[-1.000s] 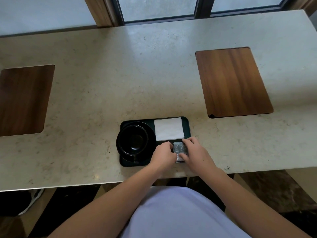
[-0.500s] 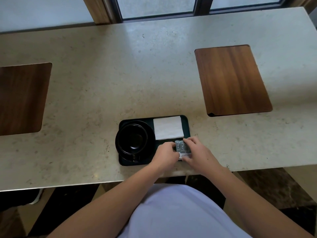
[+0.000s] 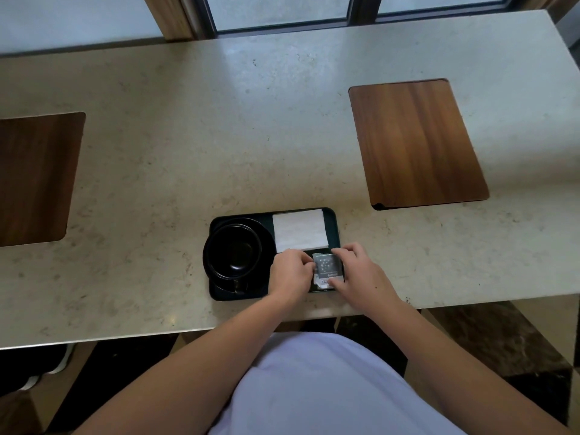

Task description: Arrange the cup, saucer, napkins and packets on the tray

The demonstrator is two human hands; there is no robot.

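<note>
While both hands work at the near right corner of the tray (image 3: 332, 215), looks like the last step: lining up the packets. Big pale counter (image 3: 251, 120) under it all, with a brown wooden mat (image 3: 414, 142) far off to the right and another wooden mat (image 3: 34, 177) far off to the left, both well out of the way. Dark tray near the front edge of the counter. On its left side, black saucer (image 3: 265, 237) with the black cup (image 3: 232, 248) sitting on it. On its far right part, white napkins (image 3: 299, 230) lying flat and square. Just in front of the napkins, the small shiny packets (image 3: 327, 267) in a little stack. Left hand (image 3: 290, 273) curled, fingertips pinching the left edge of the packets. Right hand (image 3: 361, 274) curled too, fingers pressing on the right edge and the top corner. Next, probably a soft push to make the stack straight, then letting go. Not much room there: napkins touching or nearly touching on the far side, saucer close on the left, tray edge on the right. Easy to bump the napkins crooked, so slow and gentle.
</note>
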